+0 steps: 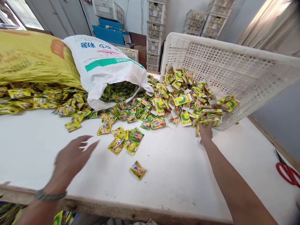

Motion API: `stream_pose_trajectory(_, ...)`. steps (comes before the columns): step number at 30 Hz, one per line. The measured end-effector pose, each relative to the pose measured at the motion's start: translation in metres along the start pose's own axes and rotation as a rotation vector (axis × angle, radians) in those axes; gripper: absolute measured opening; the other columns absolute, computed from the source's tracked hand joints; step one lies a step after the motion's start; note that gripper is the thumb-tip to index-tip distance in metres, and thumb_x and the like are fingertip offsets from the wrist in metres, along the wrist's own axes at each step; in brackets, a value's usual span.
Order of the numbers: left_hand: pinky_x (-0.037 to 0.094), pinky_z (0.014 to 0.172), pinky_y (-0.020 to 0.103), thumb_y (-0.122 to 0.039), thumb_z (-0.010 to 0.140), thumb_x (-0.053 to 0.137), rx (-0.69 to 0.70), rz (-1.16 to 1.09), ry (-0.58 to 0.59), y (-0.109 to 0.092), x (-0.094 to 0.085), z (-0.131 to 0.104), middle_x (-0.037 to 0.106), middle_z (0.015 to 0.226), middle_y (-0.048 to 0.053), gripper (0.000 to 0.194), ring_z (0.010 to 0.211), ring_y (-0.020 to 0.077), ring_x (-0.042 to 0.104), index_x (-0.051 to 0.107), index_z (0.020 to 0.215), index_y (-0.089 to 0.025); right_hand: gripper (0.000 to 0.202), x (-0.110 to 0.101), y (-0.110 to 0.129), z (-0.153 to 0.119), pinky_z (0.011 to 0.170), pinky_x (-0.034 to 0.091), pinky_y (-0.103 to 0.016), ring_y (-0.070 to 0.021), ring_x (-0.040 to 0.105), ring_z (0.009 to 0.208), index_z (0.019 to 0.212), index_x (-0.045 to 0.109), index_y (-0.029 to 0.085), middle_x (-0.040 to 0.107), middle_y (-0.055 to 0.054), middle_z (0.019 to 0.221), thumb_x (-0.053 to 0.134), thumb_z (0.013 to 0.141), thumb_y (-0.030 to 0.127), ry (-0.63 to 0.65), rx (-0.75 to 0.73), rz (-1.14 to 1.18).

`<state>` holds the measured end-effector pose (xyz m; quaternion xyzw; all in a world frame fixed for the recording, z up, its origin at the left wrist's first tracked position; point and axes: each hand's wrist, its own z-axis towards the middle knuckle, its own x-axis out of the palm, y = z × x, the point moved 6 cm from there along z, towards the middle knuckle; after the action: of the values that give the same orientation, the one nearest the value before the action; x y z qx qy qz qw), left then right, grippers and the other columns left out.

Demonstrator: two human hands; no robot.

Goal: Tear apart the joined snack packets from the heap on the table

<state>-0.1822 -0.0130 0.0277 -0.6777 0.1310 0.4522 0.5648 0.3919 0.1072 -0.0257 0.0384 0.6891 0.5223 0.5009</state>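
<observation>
My left hand [71,159] hovers over the white tabletop with thumb and fingers apart, holding nothing. Nearest to it are small yellow candy sachets [73,125] and a few yellow and green sachets [117,144] in front of the pile. A single sachet [137,170] lies alone nearer the front edge. My right hand [206,132] reaches into small yellow-green cardboard boxes [182,100] at the mouth of a tipped white plastic crate [234,62]. Boxes around that hand are blurred and cover its fingers, so its grip does not show.
A white woven sack [103,59] lies open, spilling green sachets [120,90]. Left of it is a yellow sack [35,56] with yellow sachets [20,93] before it. Red-handled scissors [287,172] rest near the table's right edge. Stacked crates [154,31] stand behind.
</observation>
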Motion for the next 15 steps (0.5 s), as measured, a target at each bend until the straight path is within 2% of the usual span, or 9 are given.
stream_pose_trajectory(3, 0.049, 0.079, 0.04, -0.057, 0.079, 0.056, 0.119, 0.185, 0.137, -0.03, 0.06, 0.017, 0.067, 0.109, 0.012, 0.048, 0.092, 0.0307, 0.064, 0.062, 0.11, -0.02, 0.075, 0.036, 0.021, -0.026, 0.089, 0.039, -0.047, -0.0313, 0.062, 0.1, 0.134, 0.045, 0.017, 0.069, -0.015, 0.105, 0.068, 0.071, 0.052, 0.095, -0.075, 0.014)
stream_pose_trajectory(5, 0.048, 0.085, 0.042, -0.058, 0.078, 0.056, 0.203, 0.212, 0.189, -0.047, 0.087, 0.016, 0.065, 0.118, 0.015, 0.055, 0.105, 0.034, 0.061, 0.061, 0.117, -0.019, 0.064, 0.062, 0.039, -0.045, 0.091, 0.041, -0.043, -0.0272, 0.062, 0.102, 0.13, 0.05, 0.022, 0.068, -0.011, 0.112, 0.064, 0.075, 0.052, 0.207, -0.155, 0.045)
stream_pose_trajectory(7, 0.045, 0.093, 0.044, -0.057, 0.077, 0.059, 0.306, 0.23, 0.228, -0.06, 0.107, 0.011, 0.062, 0.124, 0.017, 0.061, 0.116, 0.036, 0.055, 0.058, 0.123, -0.017, 0.056, 0.083, 0.058, -0.065, 0.09, 0.043, -0.04, -0.0247, 0.061, 0.102, 0.123, 0.057, 0.022, 0.067, -0.009, 0.113, 0.063, 0.075, 0.052, 0.332, -0.251, 0.108)
stream_pose_trajectory(11, 0.041, 0.096, 0.045, -0.046, 0.075, 0.064, 0.448, 0.231, 0.278, -0.065, 0.127, 0.0, 0.057, 0.125, 0.019, 0.064, 0.118, 0.037, 0.05, 0.056, 0.128, -0.012, 0.047, 0.101, 0.083, -0.1, 0.086, 0.046, -0.037, -0.0234, 0.061, 0.1, 0.11, 0.065, 0.019, 0.066, -0.009, 0.112, 0.065, 0.073, 0.049, 0.465, -0.396, 0.146)
stream_pose_trajectory(15, 0.046, 0.09, 0.042, -0.036, 0.076, 0.061, 0.411, 0.08, 0.339, -0.056, 0.131, -0.003, 0.059, 0.114, 0.013, 0.051, 0.104, 0.0312, 0.058, 0.059, 0.124, -0.018, 0.043, 0.098, 0.1, -0.137, 0.085, 0.048, -0.039, -0.0244, 0.061, 0.098, 0.108, 0.067, 0.018, 0.067, -0.01, 0.109, 0.063, 0.076, 0.047, 0.533, -0.514, 0.153)
